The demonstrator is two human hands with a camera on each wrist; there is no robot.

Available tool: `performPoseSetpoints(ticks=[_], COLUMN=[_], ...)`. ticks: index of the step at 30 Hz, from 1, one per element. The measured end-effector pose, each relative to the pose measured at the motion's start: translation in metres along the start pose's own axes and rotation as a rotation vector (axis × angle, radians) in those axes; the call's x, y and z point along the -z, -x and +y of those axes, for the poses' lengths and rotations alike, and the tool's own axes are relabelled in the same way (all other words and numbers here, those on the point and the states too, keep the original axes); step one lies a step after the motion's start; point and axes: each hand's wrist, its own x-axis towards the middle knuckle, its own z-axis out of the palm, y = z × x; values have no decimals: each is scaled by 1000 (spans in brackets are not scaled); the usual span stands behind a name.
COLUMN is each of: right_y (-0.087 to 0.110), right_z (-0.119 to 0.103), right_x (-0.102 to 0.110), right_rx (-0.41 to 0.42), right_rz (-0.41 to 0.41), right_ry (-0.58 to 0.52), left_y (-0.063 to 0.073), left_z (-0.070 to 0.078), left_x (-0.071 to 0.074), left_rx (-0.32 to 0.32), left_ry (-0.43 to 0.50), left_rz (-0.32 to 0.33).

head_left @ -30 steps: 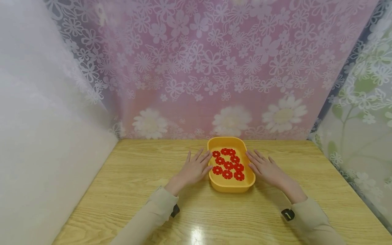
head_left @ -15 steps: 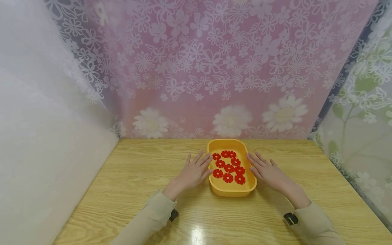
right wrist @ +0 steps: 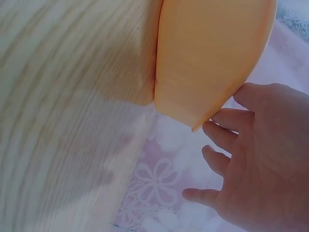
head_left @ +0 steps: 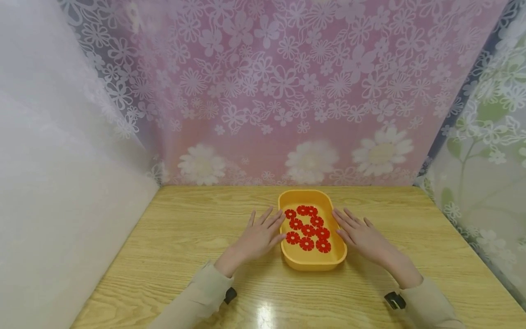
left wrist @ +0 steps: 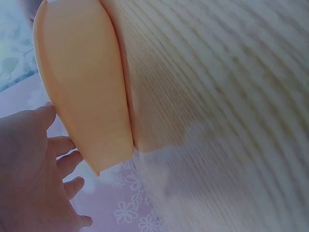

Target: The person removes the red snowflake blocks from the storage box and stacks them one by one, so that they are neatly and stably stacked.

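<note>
A yellow plastic basin (head_left: pixel 314 266) stands on the wooden table, between both hands. Spread over its floor are several red, notched, flower-shaped discs (head_left: pixel 308 230). My left hand (head_left: pixel 256 237) lies along the left rim with its fingers extended; in the left wrist view, thumb and fingertips meet the rim of the basin (left wrist: pixel 87 72). On the opposite side, my right hand (head_left: pixel 367 240) touches the right rim with nearly straight fingers. The right wrist view shows its thumb and first fingertips at the edge of the basin (right wrist: pixel 207 53), other fingers spread apart.
The wooden table (head_left: pixel 176 228) ends at a pink floral curtain (head_left: pixel 263 155) just beyond the basin. A plain white surface (head_left: pixel 82 183) borders the left side, and a leafy patterned cloth (head_left: pixel 485 151) the right. Dark straps (head_left: pixel 395 300) sit at the wrists.
The basin, with the red discs in it, has slid a little nearer over the table. Both hands stay at its sides and have moved slightly nearer with it.
</note>
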Motion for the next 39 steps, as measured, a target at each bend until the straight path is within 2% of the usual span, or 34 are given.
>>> performPoseSetpoints(ticks=[5, 10, 13, 19, 34, 39], right_y=[5, 10, 12, 18, 31, 30], right_z=[-2, -1, 1, -9, -15, -16], right_x=[-1, -5, -8, 1, 2, 4], right_rx=[18, 52, 52, 21, 27, 56], right_rz=[19, 76, 62, 10, 16, 43], right_ry=[-6, -14, -21, -13, -8, 7], left_y=[5, 11, 15, 23, 31, 31], left_z=[4, 7, 9, 14, 20, 20], left_x=[2, 2, 2, 4, 3, 2], left_rx=[0, -11, -11, -19, -36, -36], left_ry=[3, 1, 12, 12, -22, -33], left_rz=[-1, 13, 17, 10, 4, 8])
